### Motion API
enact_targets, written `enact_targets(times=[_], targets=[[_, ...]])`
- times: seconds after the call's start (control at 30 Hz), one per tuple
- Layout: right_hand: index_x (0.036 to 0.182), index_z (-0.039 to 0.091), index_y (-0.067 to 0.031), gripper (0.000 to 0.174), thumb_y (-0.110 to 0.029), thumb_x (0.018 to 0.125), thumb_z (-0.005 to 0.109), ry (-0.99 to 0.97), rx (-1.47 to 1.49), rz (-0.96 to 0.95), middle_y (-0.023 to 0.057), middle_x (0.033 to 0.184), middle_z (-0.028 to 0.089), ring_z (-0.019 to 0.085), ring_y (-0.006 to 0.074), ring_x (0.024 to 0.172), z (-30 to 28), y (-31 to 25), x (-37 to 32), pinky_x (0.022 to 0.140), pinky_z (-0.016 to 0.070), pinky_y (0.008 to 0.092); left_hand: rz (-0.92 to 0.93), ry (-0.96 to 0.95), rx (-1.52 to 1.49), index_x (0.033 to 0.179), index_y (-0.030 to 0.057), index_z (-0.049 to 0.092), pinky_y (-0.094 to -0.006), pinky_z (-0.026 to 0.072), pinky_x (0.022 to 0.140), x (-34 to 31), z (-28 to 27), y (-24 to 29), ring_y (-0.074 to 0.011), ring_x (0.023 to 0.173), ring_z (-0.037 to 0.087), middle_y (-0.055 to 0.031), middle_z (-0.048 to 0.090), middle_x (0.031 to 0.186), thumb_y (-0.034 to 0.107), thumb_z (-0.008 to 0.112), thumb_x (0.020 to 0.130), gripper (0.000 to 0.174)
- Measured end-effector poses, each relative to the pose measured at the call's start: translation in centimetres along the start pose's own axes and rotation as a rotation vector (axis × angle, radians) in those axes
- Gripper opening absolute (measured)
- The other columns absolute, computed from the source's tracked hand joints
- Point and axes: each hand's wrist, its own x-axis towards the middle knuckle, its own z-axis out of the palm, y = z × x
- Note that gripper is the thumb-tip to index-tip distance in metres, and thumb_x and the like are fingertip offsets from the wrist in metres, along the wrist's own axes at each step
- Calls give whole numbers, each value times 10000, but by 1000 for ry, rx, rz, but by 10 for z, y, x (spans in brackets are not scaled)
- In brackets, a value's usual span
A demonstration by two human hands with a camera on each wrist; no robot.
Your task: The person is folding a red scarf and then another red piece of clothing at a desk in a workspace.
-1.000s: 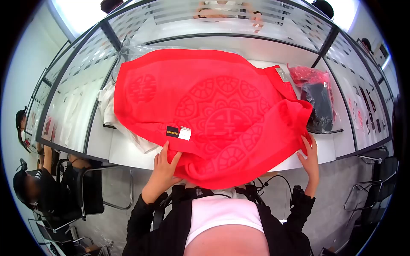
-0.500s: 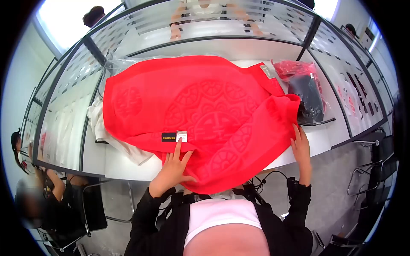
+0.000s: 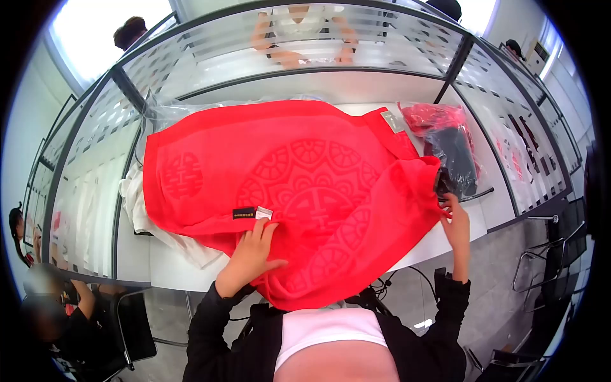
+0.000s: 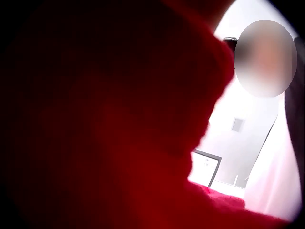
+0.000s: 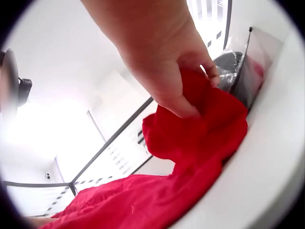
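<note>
A large red towel (image 3: 331,184) with embossed double-happiness and round petal patterns lies partly folded across the desk, its front edge hanging toward my body. Near its front left fold sit a black label (image 3: 243,214) and a white label (image 3: 264,213). My left hand (image 3: 249,256) rests on the towel, fingertips at the white label, thumb spread apart. Dark red cloth (image 4: 143,162) fills most of the left wrist view and hides that hand. At the bunched right corner, my right hand (image 5: 152,52) pinches the towel's edge between thumb and fingers.
Plastic-bagged red and dark items (image 3: 452,149) lie right of the towel. White cloth (image 3: 143,207) pokes out at the left, with clear plastic (image 3: 168,113) behind. Framed partitions (image 3: 455,60) enclose the desk (image 3: 178,267). Other people sit beyond.
The head view has shifted, so the towel sits lower and further left. My left fingers have come onto the white label and closer together. My right hand has taken hold of the right corner.
</note>
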Motion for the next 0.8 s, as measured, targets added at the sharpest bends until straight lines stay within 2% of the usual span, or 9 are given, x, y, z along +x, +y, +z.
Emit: enact_targets(times=[0.07,0.17,0.3,0.37,0.4,0.43,0.5,0.67,0.8], targets=[[1076,488,-49,447,104,668,587,129,198,6,83,748,601,613,208,685,-10,-7,10,633,480,276,33,147,-26,1171,30,446,-412,430,843,5,-15,-2,-386,988,497,-186,446,1175,259,756,670,632],[1031,507,-18,355,51,710,645,185,320,-4,74,786,627,607,106,711,-27,-32,18,653,471,220,5,222,-208,1165,48,472,-384,437,822,11,-39,-5,-308,921,513,-135,510,1056,147,702,717,513],[949,571,16,233,-40,754,685,0,585,49,36,727,604,569,47,690,-24,-66,22,623,449,193,91,165,-108,1153,102,519,-393,414,800,19,-57,-2,-264,838,508,-86,491,972,132,676,733,450],[922,582,27,218,-71,759,687,-101,477,-103,49,686,583,550,57,636,-15,-78,23,571,431,204,214,77,86,1105,119,571,-381,394,808,23,-59,-2,-238,812,496,-72,474,927,128,677,728,392],[917,581,28,226,-87,756,692,-122,425,-173,67,672,572,541,77,601,-9,-89,24,545,420,217,223,108,39,908,100,649,-336,364,795,25,-56,-1,-211,793,468,-64,462,862,100,701,680,234],[912,580,29,236,-102,754,697,-141,373,-242,85,657,560,532,96,566,-1,-102,24,519,409,231,246,120,68,884,103,653,-337,357,802,27,-57,3,-212,810,464,-62,463,868,93,698,671,218],[879,563,1,216,-141,765,680,-163,366,-317,127,648,547,536,218,549,13,-132,23,521,413,293,294,138,125,835,110,662,-337,344,815,30,-63,14,-214,844,456,-56,465,880,78,693,652,189],[913,523,-2,198,-137,809,624,-184,402,-388,176,692,557,540,329,604,30,-170,37,555,422,349,461,319,56,786,81,633,-336,335,882,52,-79,36,-238,1047,466,-51,527,1088,43,676,615,180],[913,549,20,200,-100,782,642,-148,370,-490,159,746,583,581,274,629,23,-195,57,584,451,301,497,349,-126,798,44,616,-366,377,906,78,-89,48,-258,1064,488,-66,536,1092,17,669,646,163]])
